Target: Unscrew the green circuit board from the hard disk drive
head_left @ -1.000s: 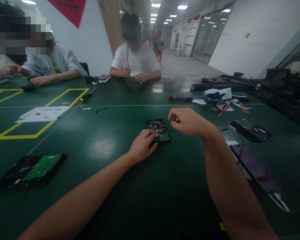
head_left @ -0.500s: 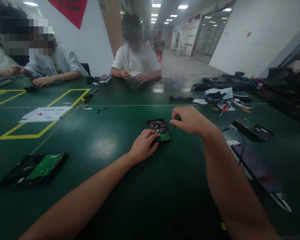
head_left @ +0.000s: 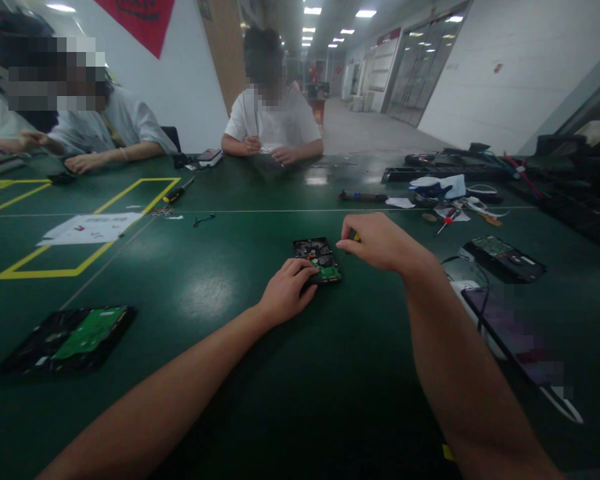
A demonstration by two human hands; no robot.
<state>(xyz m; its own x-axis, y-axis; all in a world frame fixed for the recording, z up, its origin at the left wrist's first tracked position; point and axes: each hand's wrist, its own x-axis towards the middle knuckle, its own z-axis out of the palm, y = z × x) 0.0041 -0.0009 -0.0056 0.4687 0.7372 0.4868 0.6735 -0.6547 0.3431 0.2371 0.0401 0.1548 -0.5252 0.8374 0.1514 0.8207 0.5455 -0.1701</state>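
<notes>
Fingers of the left hand (head_left: 289, 292), as the head view shows, lie close together over the eight o'clock side of a hard drive (head_left: 321, 252), the thumb folded against its near edge, so the drive seems held down on the bench (head_left: 220, 247). Take that drive as the hub of the dial, with twelve straight ahead. At two o'clock, the right hand (head_left: 380, 241) is bent at the wrist, its thumb and fingertips pinching a tool with a yellow handle (head_left: 357, 237). Most of the tool is hidden; whether its tip meets the drive, I cannot tell.

The drive lies flat, green circuit board (head_left: 329, 271) facing up on the near part. I judge it stiff and rather heavy for its size, with a smooth casing that could slide if pushed sideways. The board is likely the fragile part, so the hold belongs on the long metal sides, clear of the board.

Between eight and nine o'clock lies a second drive (head_left: 75, 339), and at three o'clock a third (head_left: 505, 259), with a phone (head_left: 510, 333) just nearer. A red-handled screwdriver (head_left: 449, 217) rests between two and three; a yellow-handled one (head_left: 173, 194) near ten. At eleven, a co-worker (head_left: 275, 127) in white sits across the bench.
</notes>
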